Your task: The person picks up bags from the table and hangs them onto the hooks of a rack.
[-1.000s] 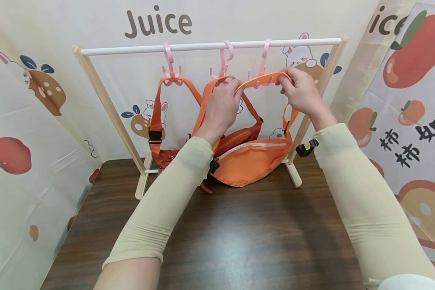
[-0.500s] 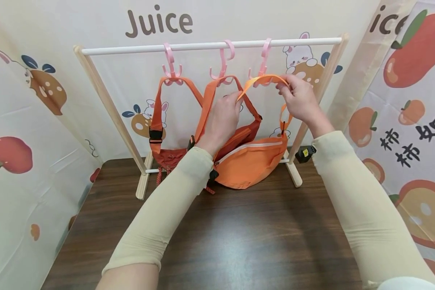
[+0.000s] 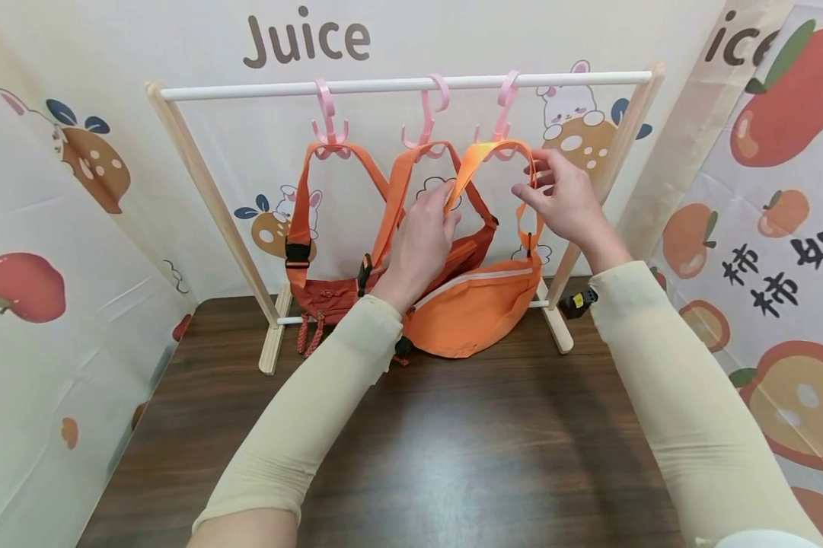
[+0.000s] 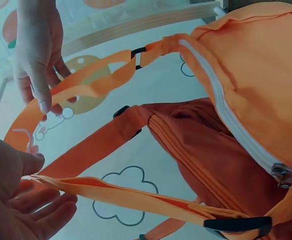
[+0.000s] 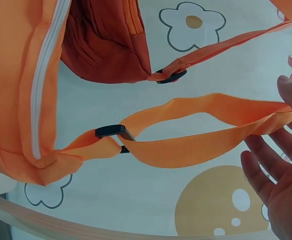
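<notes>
An orange waist bag (image 3: 476, 312) with a white zip hangs at the right, its strap (image 3: 471, 169) looped over the right pink hook (image 3: 502, 114). My left hand (image 3: 419, 240) pinches the strap's left side between thumb and fingers; the left wrist view shows that strap running to a black buckle (image 4: 238, 224). Around the strap's right side, my right hand (image 3: 567, 194) has its thumb and fingers spread, not gripping. In the right wrist view the strap doubles back through a black slider (image 5: 111, 131). Part of the waist bag is hidden behind my left hand.
Two darker red-orange bags, a left one (image 3: 329, 293) and a middle one (image 3: 469, 251), hang from the other pink hooks (image 3: 327, 114). A white rod (image 3: 240, 93) on wooden legs (image 3: 212, 202) carries the hooks. The rack stands on a dark wooden table (image 3: 452, 441).
The orange strap has come down onto the right hook and now drapes over it. My left hand has slid lower along it. My right hand has moved down and its fingers have loosened.
</notes>
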### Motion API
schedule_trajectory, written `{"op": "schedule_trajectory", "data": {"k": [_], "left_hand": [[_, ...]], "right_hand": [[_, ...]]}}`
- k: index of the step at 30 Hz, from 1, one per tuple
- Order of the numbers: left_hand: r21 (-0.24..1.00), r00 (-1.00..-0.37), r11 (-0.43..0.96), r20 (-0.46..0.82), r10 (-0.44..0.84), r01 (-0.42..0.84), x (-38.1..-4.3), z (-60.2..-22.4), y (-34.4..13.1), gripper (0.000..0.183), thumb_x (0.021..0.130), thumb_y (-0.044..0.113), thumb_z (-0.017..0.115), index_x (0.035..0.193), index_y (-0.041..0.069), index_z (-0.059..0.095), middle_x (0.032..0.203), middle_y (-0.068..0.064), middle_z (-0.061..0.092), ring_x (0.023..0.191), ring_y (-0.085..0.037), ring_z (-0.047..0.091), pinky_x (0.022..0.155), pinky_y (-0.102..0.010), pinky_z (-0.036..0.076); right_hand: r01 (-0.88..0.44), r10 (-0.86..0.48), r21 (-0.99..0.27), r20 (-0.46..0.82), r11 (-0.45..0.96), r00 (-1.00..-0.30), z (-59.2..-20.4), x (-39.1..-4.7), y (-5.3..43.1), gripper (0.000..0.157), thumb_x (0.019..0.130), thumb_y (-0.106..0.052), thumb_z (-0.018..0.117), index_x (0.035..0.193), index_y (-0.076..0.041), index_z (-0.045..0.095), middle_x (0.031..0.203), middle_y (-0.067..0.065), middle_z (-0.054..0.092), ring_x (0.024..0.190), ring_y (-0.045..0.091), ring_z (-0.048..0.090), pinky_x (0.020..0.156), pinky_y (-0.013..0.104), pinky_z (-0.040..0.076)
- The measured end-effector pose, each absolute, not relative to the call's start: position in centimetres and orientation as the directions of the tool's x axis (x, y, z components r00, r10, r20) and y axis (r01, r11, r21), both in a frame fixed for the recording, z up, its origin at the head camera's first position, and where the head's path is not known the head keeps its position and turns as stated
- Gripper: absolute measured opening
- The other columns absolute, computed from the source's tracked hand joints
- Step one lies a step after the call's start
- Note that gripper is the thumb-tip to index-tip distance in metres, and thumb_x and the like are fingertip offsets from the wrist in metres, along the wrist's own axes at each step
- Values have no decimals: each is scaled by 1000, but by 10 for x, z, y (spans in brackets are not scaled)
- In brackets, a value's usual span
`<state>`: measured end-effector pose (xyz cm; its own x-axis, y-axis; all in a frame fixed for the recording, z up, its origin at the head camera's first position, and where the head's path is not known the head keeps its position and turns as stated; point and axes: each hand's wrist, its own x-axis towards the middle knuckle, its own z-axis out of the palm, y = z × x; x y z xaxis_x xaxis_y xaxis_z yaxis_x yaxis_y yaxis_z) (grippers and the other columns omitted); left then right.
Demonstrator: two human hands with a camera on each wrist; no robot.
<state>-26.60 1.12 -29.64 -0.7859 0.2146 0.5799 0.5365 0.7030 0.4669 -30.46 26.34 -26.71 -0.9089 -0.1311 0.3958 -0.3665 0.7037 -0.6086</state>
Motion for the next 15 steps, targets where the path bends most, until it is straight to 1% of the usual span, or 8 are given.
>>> {"op": "schedule_trajectory", "data": {"k": [4, 6, 10, 15], "left_hand": [[471, -780, 693, 588, 215, 546, -263, -300, 10, 55, 104, 19, 71, 155, 9, 53, 131, -12, 66, 106, -24, 68, 89, -37, 58], [472, -777, 687, 591, 217, 552, -261, -301, 9, 57, 103, 18, 72, 156, 9, 52, 134, -12, 65, 111, -25, 68, 93, -39, 58], [465, -760, 677, 611, 222, 571, -258, -304, 7, 60, 101, 16, 75, 156, 7, 52, 139, -13, 64, 116, -27, 66, 98, -40, 57], [442, -737, 676, 637, 226, 589, -253, -311, 5, 60, 99, 14, 78, 154, 6, 54, 138, -13, 64, 117, -27, 66, 98, -42, 57]], "right_hand": [[-376, -126, -627, 406, 682, -905, -271, -303, 265, 68, 102, -36, 73, 161, -19, 44, 151, 11, 58, 128, 31, 62, 107, 54, 50], [-381, -122, -632, 414, 675, -902, -272, -302, 265, 68, 102, -35, 73, 161, -20, 43, 154, 9, 56, 132, 32, 60, 111, 54, 47], [-385, -112, -633, 427, 672, -897, -276, -298, 266, 70, 102, -36, 73, 162, -18, 42, 156, 8, 53, 137, 30, 57, 112, 53, 45], [-404, -109, -610, 461, 682, -880, -282, -290, 265, 71, 101, -37, 73, 161, -16, 41, 159, 6, 50, 140, 29, 54, 113, 52, 45]]}}
